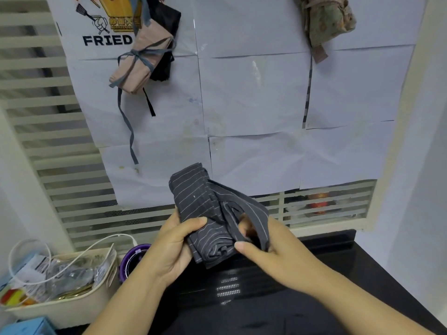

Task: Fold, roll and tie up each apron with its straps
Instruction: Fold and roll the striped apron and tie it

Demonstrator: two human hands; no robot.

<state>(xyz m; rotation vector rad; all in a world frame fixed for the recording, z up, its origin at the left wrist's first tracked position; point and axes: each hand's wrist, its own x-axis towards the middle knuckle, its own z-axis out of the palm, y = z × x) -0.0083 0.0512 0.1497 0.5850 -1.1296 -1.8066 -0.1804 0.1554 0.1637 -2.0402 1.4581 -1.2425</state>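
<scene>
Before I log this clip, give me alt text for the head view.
A rolled pinstriped apron is held over a black counter: the left hand grips the roll, the right hand holds its strap. A tied pink apron bundle hangs on the papered wall.

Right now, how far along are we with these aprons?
Looks done: the pink apron hangs rolled and tied with its grey strap; the floral bundle at upper right also looks tied. In hand: the striped apron is folded and rolled, the left hand gripping the roll, the right hand holding its dark strap. Left: wrapping and knotting that strap.
</scene>
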